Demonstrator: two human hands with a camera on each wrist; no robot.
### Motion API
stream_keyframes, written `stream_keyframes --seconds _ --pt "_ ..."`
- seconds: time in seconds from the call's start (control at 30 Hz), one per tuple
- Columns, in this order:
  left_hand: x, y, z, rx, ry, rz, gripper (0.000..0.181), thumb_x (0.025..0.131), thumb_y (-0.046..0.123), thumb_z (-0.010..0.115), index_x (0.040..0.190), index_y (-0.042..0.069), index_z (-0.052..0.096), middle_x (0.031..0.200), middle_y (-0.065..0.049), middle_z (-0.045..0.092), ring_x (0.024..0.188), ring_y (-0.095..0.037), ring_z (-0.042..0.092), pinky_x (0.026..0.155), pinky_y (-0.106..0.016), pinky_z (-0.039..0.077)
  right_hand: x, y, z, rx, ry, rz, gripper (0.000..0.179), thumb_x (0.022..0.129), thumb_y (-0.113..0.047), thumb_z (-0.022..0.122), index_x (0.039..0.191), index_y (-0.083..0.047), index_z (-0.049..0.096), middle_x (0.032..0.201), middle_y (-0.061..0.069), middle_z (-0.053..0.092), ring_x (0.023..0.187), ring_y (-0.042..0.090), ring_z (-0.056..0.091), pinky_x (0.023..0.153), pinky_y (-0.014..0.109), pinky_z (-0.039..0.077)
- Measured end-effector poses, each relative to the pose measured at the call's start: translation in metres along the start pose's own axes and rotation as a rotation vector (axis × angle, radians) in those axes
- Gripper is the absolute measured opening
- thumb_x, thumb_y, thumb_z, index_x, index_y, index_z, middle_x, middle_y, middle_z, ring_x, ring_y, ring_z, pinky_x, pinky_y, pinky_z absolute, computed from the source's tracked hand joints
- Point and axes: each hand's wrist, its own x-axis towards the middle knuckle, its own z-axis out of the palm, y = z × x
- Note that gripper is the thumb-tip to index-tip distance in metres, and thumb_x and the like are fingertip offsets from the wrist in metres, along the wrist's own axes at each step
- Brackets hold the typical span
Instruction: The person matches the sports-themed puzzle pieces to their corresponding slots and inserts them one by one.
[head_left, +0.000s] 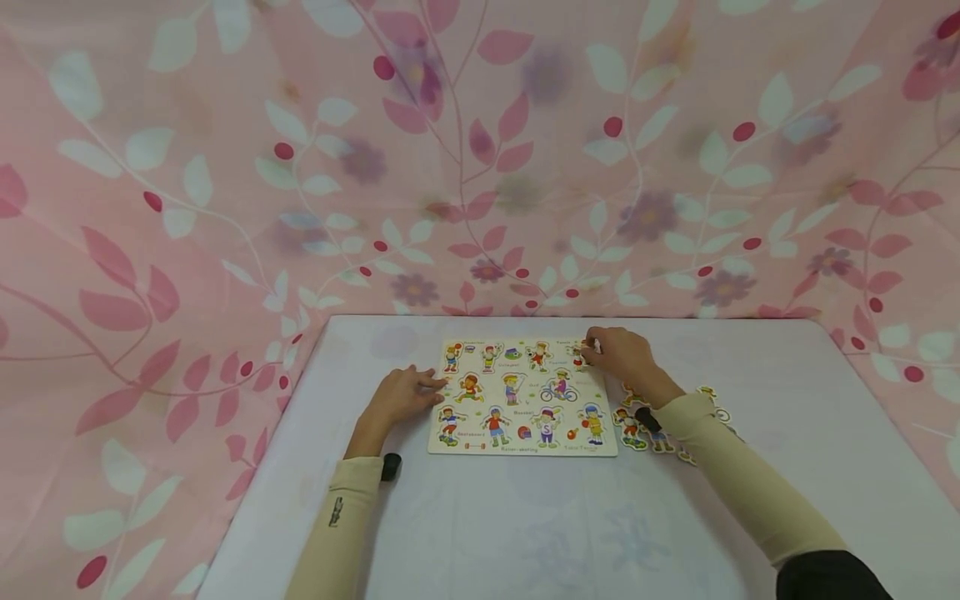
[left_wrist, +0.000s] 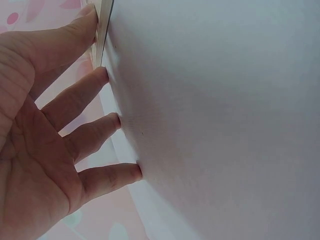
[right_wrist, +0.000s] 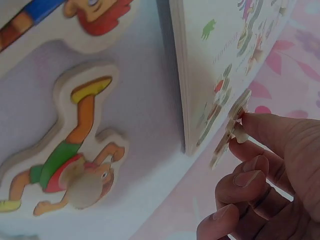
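A wooden puzzle board (head_left: 491,383) printed with children doing sports lies on the table, with figures in several of its places. My left hand (head_left: 405,393) is at its left edge; in the left wrist view the thumb and index fingertip touch the board's edge, and the other fingertips rest on the cloth. At the top right corner, my right hand (head_left: 622,354) pinches a puzzle piece (right_wrist: 221,149) between thumb and index finger by its small knob. That piece is tilted and seen nearly edge-on, just off the board, so its picture is hard to make out.
Loose puzzle pieces (head_left: 630,433) lie right of the board, partly under my right forearm. One shows a figure in green shorts (right_wrist: 62,160) with a round knob. White cloth (head_left: 480,525) covers the table; a pink floral curtain (head_left: 450,167) hangs behind it.
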Motion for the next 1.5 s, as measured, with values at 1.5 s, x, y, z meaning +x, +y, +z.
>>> stream_keyframes --seconds 1.5 --pt "0.000 0.000 -0.003 0.027 -0.017 0.012 0.035 0.088 0.032 0.074 0.121 0.021 0.072 0.135 -0.008 0.059 0.135 -0.044 0.039 0.111 -0.054 0.031 -0.002 -0.001 0.000 0.010 -0.064 -0.016 0.025 0.095 -0.030 0.066 0.110 -0.011 0.069 0.083 0.002 0.066 0.066 0.018 0.052 0.054 0.031 0.041"
